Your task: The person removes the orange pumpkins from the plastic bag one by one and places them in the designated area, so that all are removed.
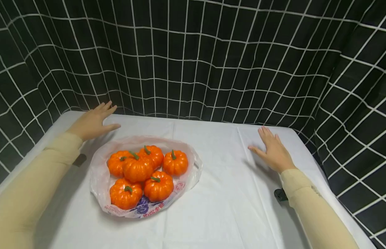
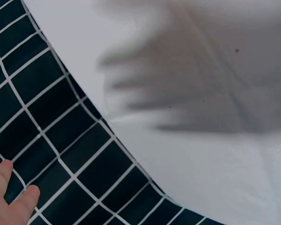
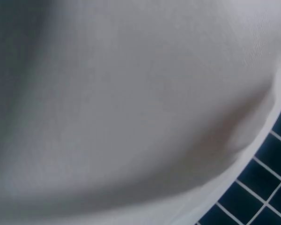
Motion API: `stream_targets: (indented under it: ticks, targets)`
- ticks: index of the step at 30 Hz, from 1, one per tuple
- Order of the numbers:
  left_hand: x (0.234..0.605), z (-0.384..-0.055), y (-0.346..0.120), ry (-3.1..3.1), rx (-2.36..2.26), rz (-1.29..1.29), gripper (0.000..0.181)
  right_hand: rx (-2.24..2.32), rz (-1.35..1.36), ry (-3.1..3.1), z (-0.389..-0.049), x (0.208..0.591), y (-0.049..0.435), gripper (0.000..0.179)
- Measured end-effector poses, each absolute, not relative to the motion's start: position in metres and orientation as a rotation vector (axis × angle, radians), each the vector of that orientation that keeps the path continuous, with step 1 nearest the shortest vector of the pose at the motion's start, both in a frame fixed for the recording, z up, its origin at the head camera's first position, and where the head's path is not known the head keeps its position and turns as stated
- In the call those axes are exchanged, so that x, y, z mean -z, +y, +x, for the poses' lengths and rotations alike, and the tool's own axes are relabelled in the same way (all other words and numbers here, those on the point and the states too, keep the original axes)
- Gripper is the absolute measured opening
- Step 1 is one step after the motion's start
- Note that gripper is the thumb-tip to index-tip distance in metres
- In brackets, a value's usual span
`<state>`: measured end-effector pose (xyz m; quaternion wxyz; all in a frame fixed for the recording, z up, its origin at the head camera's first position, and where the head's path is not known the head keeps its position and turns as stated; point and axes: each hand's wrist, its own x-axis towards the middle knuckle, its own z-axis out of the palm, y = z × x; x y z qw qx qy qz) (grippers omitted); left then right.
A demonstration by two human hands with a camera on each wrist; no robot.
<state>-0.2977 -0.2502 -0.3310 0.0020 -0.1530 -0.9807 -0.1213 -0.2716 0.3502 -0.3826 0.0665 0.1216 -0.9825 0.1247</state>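
Note:
My left hand hovers over the far left of the table with straight, spread fingers and holds nothing. Its fingers show at the lower left of the left wrist view, with their shadow on the cloth. On the right side, my right hand is also held out flat above the table, thumb apart, holding nothing. A translucent plastic bag with red and blue print lies left of the middle, its mouth spread wide. Several small orange pumpkins with green stems sit in it, one on top of others. The left hand is nearest the bag.
A white cloth covers the table; its edge curves through the right wrist view. Black curtains with a white grid stand behind and at both sides. A dark wrist camera sits under the right sleeve.

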Motion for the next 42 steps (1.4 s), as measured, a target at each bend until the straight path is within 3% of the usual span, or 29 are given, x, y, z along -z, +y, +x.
stream_targets:
  ticks: [42]
  targets:
    - [0.326, -0.252, -0.262, -3.041, 0.653, -0.422, 0.079, -0.634, 0.49, -2.949, -0.232, 0.382, 0.301, 0.093]
